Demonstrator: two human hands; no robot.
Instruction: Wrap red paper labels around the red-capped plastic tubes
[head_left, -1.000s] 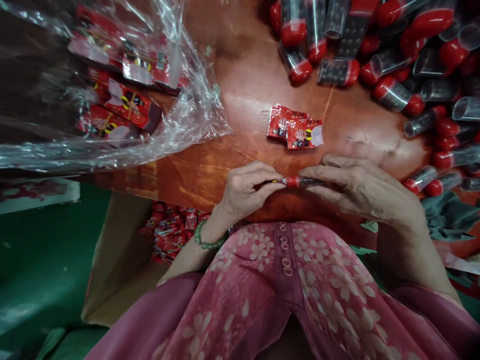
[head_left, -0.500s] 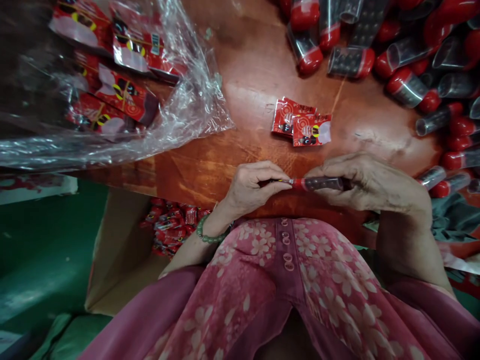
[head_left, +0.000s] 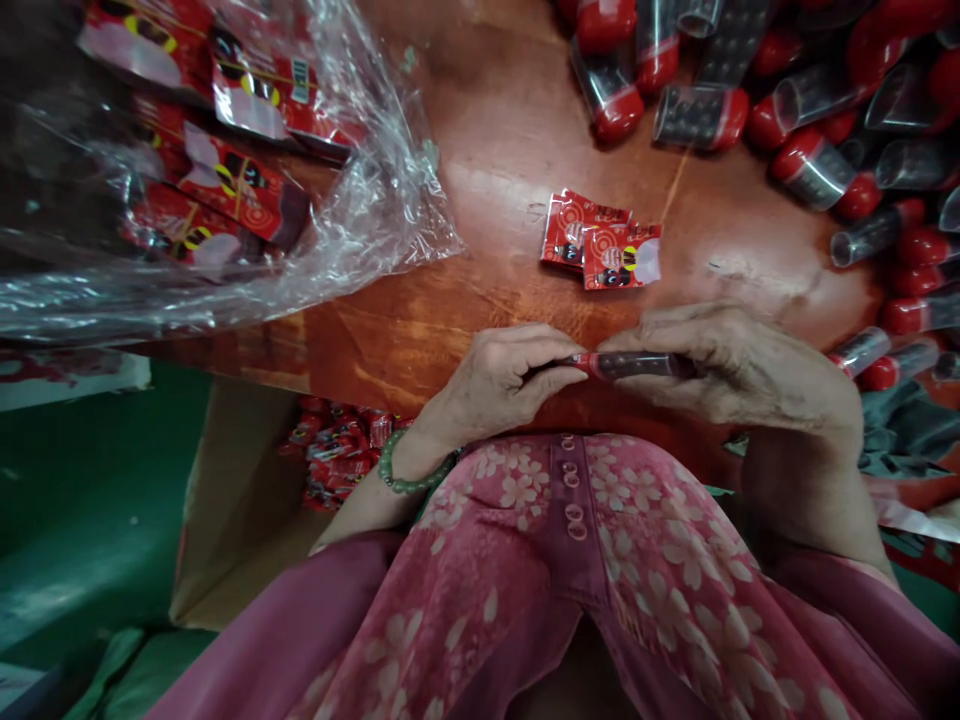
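My left hand [head_left: 517, 375] is closed, thumb and fingers pinching the end of a small red packet [head_left: 581, 361]. The packet's other end meets a clear tube with dark dots [head_left: 634, 365]; how far it reaches inside is hard to make out. My right hand [head_left: 731, 365] wraps around the tube and hides its far end. Both hands are level above the table's near edge, close to my body. Just beyond them, a pair of flat red printed packets [head_left: 621, 258] lie overlapping on the table.
Clear tubes with red rounded ends [head_left: 701, 118] are heaped on the right of the brown table [head_left: 495, 130]. A clear plastic bag [head_left: 360, 220] holding larger red packages [head_left: 240, 185] lies at left. Below the edge, a cardboard box [head_left: 232, 480] contains many red packets [head_left: 337, 460].
The tube and packet have shifted slightly left. Less of the packet shows between my hands, and its yellow part is now out of sight. My left fingertips are nearer the tube.
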